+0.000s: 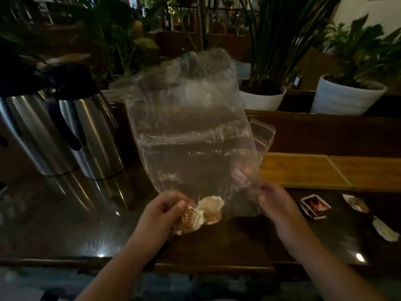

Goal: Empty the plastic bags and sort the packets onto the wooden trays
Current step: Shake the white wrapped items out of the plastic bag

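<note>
A large clear plastic bag [191, 131] stands upended over the dark table, its mouth toward me. My left hand [165, 210] pinches the bag's lower left edge, with a cluster of beige packets [205, 213] spilling out beside its fingers. My right hand [274, 203] grips the bag's lower right edge, fingertips showing through the plastic. Two wooden trays [303, 170] lie side by side to the right of the bag. On the table right of my right hand lie a red-and-black packet [315, 206] and two pale packets [358, 204].
Two steel thermos jugs [86, 131] with black handles stand at the left. White plant pots [347, 97] with leafy plants line the back ledge. The table's front edge [206, 267] runs just below my forearms.
</note>
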